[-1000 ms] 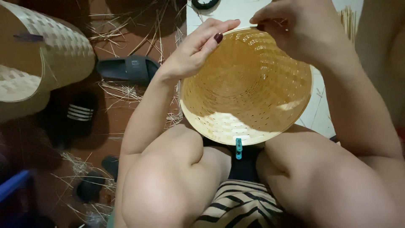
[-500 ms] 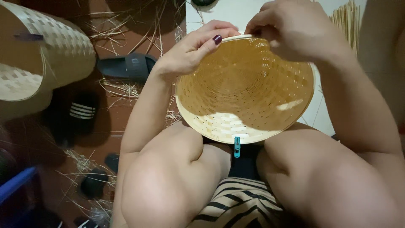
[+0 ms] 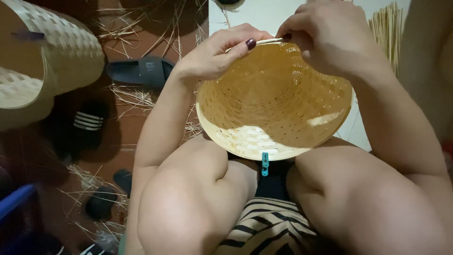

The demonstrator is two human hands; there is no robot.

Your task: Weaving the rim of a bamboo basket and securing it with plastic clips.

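Head view: a woven bamboo bowl (image 3: 276,101) rests tilted between the person's knees, its hollow facing up toward the camera; nothing lies inside it; a teal clip (image 3: 264,163) is clamped on its near rim. The left hand (image 3: 214,56) grips the far rim, thumb pressed over a thin pale bamboo strip (image 3: 258,43); the right hand (image 3: 332,40) closes its fingers on the same strip just beside the left thumb; both hands are pinched shut on strip and rim. The strip's long axis runs left to right along the far edge, directly under both sets of fingers; the two hands are equally near. At far left a large woven basket (image 3: 52,56) lies on its side; its contents cannot be made out. Dark sandals (image 3: 141,71) and loose straw (image 3: 137,97) lie on the floor; upright bamboo sticks (image 3: 387,28) stand at right.
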